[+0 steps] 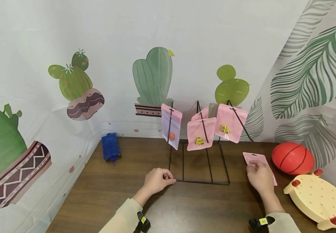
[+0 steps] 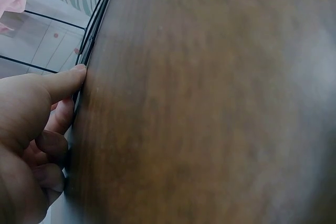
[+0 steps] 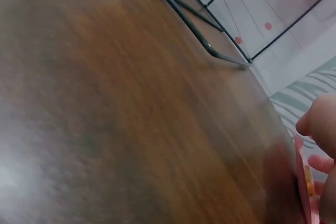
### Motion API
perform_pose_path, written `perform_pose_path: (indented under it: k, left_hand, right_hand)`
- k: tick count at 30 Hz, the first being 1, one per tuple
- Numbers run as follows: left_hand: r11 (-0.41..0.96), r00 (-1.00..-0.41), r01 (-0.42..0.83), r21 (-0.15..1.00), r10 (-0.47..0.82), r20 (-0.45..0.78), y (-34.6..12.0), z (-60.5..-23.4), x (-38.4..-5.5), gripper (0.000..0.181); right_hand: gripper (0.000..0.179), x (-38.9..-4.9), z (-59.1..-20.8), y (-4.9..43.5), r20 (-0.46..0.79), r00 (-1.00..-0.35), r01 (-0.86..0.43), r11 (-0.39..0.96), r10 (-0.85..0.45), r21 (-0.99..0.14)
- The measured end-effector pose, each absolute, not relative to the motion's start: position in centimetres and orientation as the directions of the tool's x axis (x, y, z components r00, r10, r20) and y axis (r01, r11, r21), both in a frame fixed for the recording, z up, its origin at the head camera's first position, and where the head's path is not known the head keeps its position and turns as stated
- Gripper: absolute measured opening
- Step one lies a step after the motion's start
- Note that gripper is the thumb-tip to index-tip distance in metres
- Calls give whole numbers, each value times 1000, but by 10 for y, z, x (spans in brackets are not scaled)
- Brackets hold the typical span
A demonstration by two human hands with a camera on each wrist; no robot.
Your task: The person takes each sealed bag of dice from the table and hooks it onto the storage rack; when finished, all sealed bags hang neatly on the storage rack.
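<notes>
My left hand holds the front left corner of a black wire display rack between thumb and fingers. In the left wrist view the thumb presses on the wire. Over on the right, my right hand is on a pink pouch lying on the table, its fingers bent and a gap showing between thumb and index finger. The right wrist view shows this pouch nearly edge-on, with something orange inside. Pouches with yellow dice and one with an orange item hang from the rack's hooks.
A blue toy vehicle stands at the back left of the brown table. To the right are a red ball and a cream board with red-capped legs. A printed cloth hangs behind.
</notes>
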State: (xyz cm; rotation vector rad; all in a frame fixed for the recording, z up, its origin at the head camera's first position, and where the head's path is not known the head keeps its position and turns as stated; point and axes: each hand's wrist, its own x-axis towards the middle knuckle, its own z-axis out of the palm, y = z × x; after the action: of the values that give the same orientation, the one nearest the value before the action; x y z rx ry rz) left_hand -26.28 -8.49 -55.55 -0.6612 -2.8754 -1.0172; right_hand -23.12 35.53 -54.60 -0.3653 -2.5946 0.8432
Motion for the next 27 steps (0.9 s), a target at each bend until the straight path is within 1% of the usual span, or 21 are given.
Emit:
perform_pose_path:
  k: [5, 10, 14, 18, 22, 25, 27]
  left_hand:
    - [700, -910, 397, 594, 383, 158, -85, -556, -263, 16]
    - [702, -911, 397, 592, 382, 158, -85, -557, -264, 16]
    - [700, -911, 395, 596, 383, 154, -85, -556, -263, 16]
    - [699, -912, 391, 598, 381, 151, -85, -556, -262, 16]
    - [704, -913, 391, 593, 378, 154, -85, -556, -262, 16]
    - [708, -914, 391, 588, 376, 156, -84, -556, -263, 17]
    - [712, -914, 392, 583, 375, 157, -84, -556, -263, 17]
  right_hand:
    - [34, -228, -540, 348, 219, -918, 128, 768, 332, -627]
    - [38, -227, -535, 344, 251, -912, 100, 771, 324, -629]
    - [51, -226, -532, 347, 245, -903, 139, 781, 352, -608]
    - [72, -228, -529, 354, 169, -920, 205, 801, 354, -563]
    - [94, -229, -524, 360, 46, -945, 252, 806, 325, -535]
    - [104, -230, -522, 364, -40, -948, 287, 799, 314, -528]
    - [108, -229, -521, 365, -74, -947, 304, 796, 313, -524]
